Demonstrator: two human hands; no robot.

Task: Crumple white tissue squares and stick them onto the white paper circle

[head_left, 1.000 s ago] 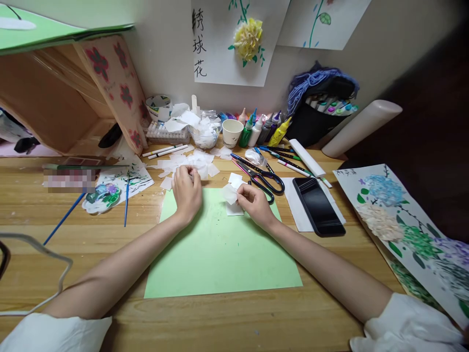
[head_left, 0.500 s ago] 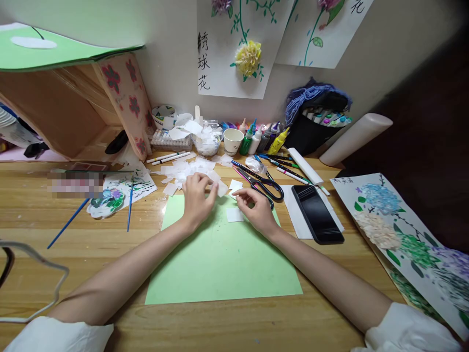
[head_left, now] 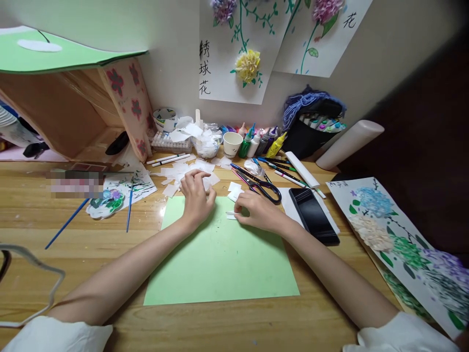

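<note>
My left hand point(head_left: 197, 196) rests at the far edge of the green sheet point(head_left: 220, 264), beside the heap of white paper pieces point(head_left: 174, 172). Its fingers curl down, with the thumb apart from them; the fingertips are partly hidden. Over the sheet's upper right, my right hand point(head_left: 254, 209) is closed in a pinch on a small white paper square point(head_left: 230, 213), which is partly covered by the fingers. Just beyond that hand lie more white squares point(head_left: 234, 187).
Black-handled scissors point(head_left: 262, 187) and a phone point(head_left: 314, 216) lie to the right. Paint bottles point(head_left: 254, 144), a paper cup point(head_left: 232, 144) and a bowl of paper scraps point(head_left: 207, 145) line the wall. Brushes point(head_left: 129, 210) and a palette point(head_left: 104, 204) are left; a flower picture point(head_left: 399, 244) is right.
My right hand has moved slightly down onto the white square on the green sheet, its fingers now covering part of it. My left hand has shifted slightly toward the paper heap.
</note>
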